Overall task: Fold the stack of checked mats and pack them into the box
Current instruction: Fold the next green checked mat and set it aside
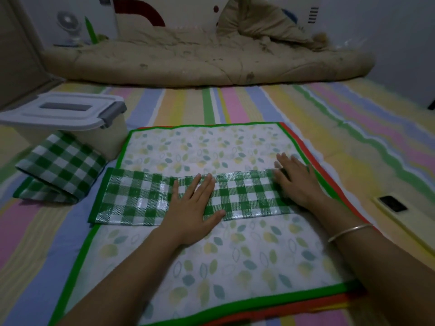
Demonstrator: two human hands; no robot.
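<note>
1. The left hand (195, 203) lies flat, fingers straight and spread. Its palm presses the middle of a checked strip (146, 196) and it grips nothing.
2. The right hand (294, 182) rests over the strip's right end. It is blurred, but its fingers look straight and reach past the far edge, so it seems to press rather than pinch.
3. The strip is a green checked mat folded narrow. Its long axis runs left to right across the person's front, with its green-bound left end free and well apart from both hands.
4. The next fold probably has to be end over end along that axis. The right hand already sits at one end, and the left hand at the middle would serve as the hinge.
5. Under the strip lies the stack of mats (235, 267), leaf-printed side up, with red and yellow edges showing beneath the green border.
6. To the far left, a folded mat (61, 168) leans against the box (103, 137), whose lid (63, 109) is closed.
7. The box lies on the left hand's side, so that hand is nearer for packing, and the lid must come off first.
8. All of this rests on the bed (235, 102). A phone (392, 203) lies to the right and a comforter (188, 60) is bunched beyond.
</note>
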